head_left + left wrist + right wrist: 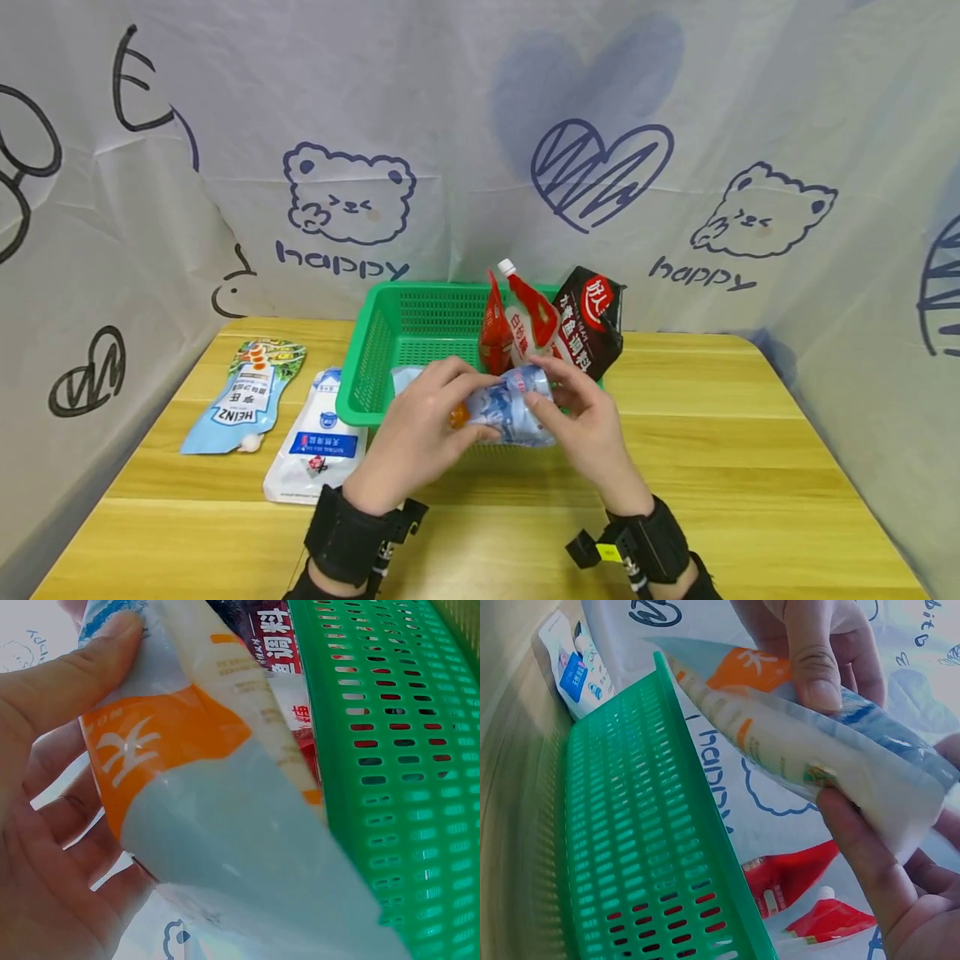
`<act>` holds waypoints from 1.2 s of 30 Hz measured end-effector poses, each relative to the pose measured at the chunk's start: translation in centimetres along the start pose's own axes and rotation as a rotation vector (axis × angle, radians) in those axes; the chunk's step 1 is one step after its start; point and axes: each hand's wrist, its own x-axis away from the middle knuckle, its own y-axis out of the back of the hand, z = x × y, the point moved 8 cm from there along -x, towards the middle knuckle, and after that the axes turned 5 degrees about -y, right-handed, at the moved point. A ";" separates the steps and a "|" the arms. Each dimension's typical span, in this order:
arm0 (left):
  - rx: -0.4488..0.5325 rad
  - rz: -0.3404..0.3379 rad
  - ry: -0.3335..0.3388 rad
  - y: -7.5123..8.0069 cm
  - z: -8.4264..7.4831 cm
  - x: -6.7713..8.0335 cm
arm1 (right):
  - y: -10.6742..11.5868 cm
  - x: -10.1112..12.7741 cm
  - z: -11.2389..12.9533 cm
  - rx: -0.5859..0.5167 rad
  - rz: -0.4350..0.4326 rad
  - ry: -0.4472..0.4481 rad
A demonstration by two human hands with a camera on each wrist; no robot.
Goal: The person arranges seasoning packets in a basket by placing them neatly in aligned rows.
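Both hands hold a soft blue-and-white plastic packet point(513, 408) with an orange band, over the front rim of a green basket point(352, 392). My left hand point(420, 425) pinches its left part, thumb on the printed face in the left wrist view. At the other end, my right hand point(588, 425) grips it between thumb and fingers. The right wrist view shows the packet point(817, 750) tilted, its pale back side facing the camera. Inside the basket at the right stand a red-and-white spouted pouch point(525, 321), another red pouch point(493, 329) and a dark seasoning bag point(592, 321).
On the wooden table point(750, 467), left of the basket, lie a light-blue Heinz pouch point(243, 400) with a white cap and a white sea salt bag point(318, 442). The salt bag touches or nearly touches the basket. A white cloth point(465, 125) with drawings hangs behind.
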 end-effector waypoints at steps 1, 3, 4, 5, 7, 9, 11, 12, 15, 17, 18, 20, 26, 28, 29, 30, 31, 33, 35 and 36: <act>-0.004 -0.009 -0.005 0.1 0.0 0.0 | 0.0 0.1 0.0 -0.006 -0.013 0.011; -0.014 -0.026 -0.009 0.2 0.0 -0.1 | 0.1 0.1 0.2 -0.026 -0.033 0.031; -0.017 -0.035 -0.010 0.2 0.0 -0.1 | 0.1 0.2 0.2 -0.037 -0.042 0.037; -0.021 -0.044 -0.011 0.3 0.0 -0.2 | 0.2 0.2 0.3 -0.046 -0.055 0.044; -0.022 -0.062 -0.007 0.4 0.1 -0.2 | 0.4 0.3 0.4 -0.056 -0.093 0.043; -0.021 -0.085 0.004 0.7 0.2 -0.2 | 0.7 0.4 0.4 -0.046 -0.138 0.030; -0.025 -0.117 0.011 1.1 0.3 -0.2 | 1.0 0.5 0.5 -0.048 -0.179 0.026; -0.028 -0.135 0.015 1.4 0.4 -0.1 | 1.2 0.5 0.6 -0.053 -0.198 0.030; -0.044 -0.189 0.035 2.2 0.7 0.0 | 1.6 0.5 0.9 -0.081 -0.233 0.085; -0.051 -0.219 0.072 2.6 1.1 0.2 | 1.8 0.5 1.1 -0.112 -0.243 0.128; -0.049 -0.233 0.101 2.8 1.4 0.3 | 1.8 0.5 1.2 -0.117 -0.249 0.144; -0.037 -0.261 0.174 3.0 2.0 0.6 | 1.9 0.5 1.4 -0.131 -0.252 0.168; 0.110 -0.251 0.468 2.7 4.3 1.7 | 2.1 0.6 1.5 -0.160 -0.261 0.178; 0.196 -0.206 0.565 2.1 5.1 2.0 | 2.2 0.6 1.5 -0.163 -0.268 0.177; 0.238 -0.183 0.606 1.8 5.5 2.2 | 2.2 0.6 1.5 -0.168 -0.271 0.179; 0.277 -0.159 0.640 1.5 5.7 2.3 | 2.2 0.6 1.5 -0.170 -0.273 0.180; 0.319 -0.139 0.664 1.2 5.9 2.4 | 2.2 0.6 1.5 -0.174 -0.272 0.183; 0.416 -0.115 0.688 0.7 6.2 2.5 | 2.2 0.7 1.5 -0.184 -0.268 0.189; 0.492 -0.111 0.683 0.4 6.3 2.5 | 2.1 0.7 1.5 -0.192 -0.263 0.190; 0.529 -0.117 0.674 0.3 6.3 2.4 | 2.1 0.7 1.5 -0.193 -0.259 0.187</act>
